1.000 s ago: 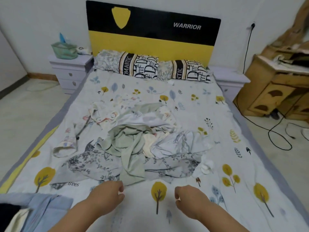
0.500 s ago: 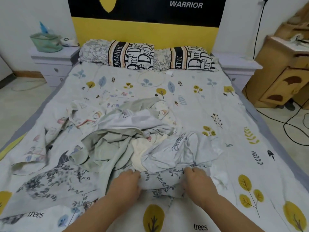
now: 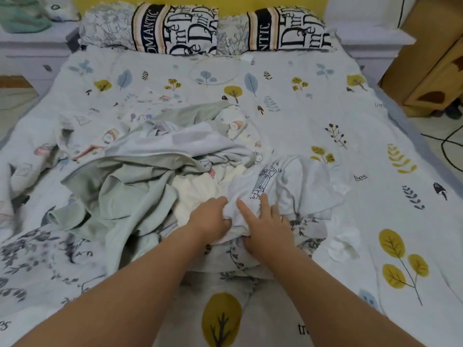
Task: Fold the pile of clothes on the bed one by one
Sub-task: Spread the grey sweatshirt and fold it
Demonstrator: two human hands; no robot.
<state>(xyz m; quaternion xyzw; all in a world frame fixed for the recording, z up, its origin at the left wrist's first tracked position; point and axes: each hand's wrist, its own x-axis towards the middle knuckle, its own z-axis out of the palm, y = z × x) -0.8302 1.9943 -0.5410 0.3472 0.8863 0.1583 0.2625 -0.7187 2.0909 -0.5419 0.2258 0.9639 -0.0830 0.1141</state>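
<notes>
We see the pile of clothes (image 3: 160, 176) heaped in the middle of the bed (image 3: 325, 116), and at its near right edge lies a white T-shirt (image 3: 288, 181) with a small line drawing on it; half a second ago both hands lay on the flowered grey cloth (image 3: 45, 249) at the pile's near edge, well apart from each other, and since then they have come up and together onto this shirt, while the camera has drawn nearer, so the headboard is now cut off at the top; we count two hands, two pillows (image 3: 208, 28) side by side at the head of the bed, and one pile whose separate garments we cannot number, though a pale green garment (image 3: 130, 194) and a cream one (image 3: 198, 191) show within it; the left hand (image 3: 211, 217) has its fingers curled into the shirt's near left edge, bunching it; the right hand (image 3: 266, 225) pinches the hem under the thumb, its fingers stretched out over the cloth.
</notes>
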